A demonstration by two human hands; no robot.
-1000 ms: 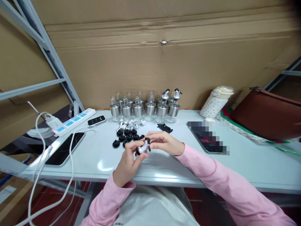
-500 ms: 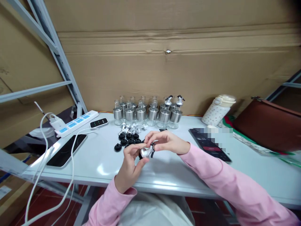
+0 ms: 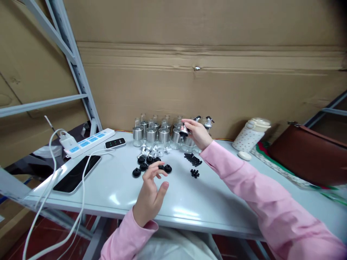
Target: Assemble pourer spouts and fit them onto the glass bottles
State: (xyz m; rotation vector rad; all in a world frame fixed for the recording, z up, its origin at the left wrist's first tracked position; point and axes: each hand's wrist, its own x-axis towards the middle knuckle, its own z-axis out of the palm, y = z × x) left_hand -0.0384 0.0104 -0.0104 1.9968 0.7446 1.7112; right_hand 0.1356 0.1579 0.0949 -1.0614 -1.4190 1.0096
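My right hand [image 3: 199, 133] is raised at the front row of bottles, closed on a bottle pourer [image 3: 184, 133] with its black stopper end tilted downward. Behind it stand glass bottles with steel sleeves [image 3: 164, 135]; the one nearest the pourer is partly hidden by my hand. My left hand [image 3: 150, 196] hovers over the near part of the table with nothing in it, fingers loosely apart. Just beyond its fingertips lie several black stoppers [image 3: 136, 172] and a heap of silver pourer tops [image 3: 148, 150]. Two bottles at the right carry pourers [image 3: 208, 122].
Thin black levers [image 3: 193, 159] and small black pieces [image 3: 194, 173] lie below my right forearm. At left are a power strip [image 3: 89, 142], a phone [image 3: 77, 174], a small black device [image 3: 115, 143] and cables. At right stand a dotted flask [image 3: 251, 135] and a brown bag [image 3: 309, 153].
My right hand has carried the pourer from above the near table up and away to the bottles. My left hand has let go of it and opened. The camera view has shifted slightly.
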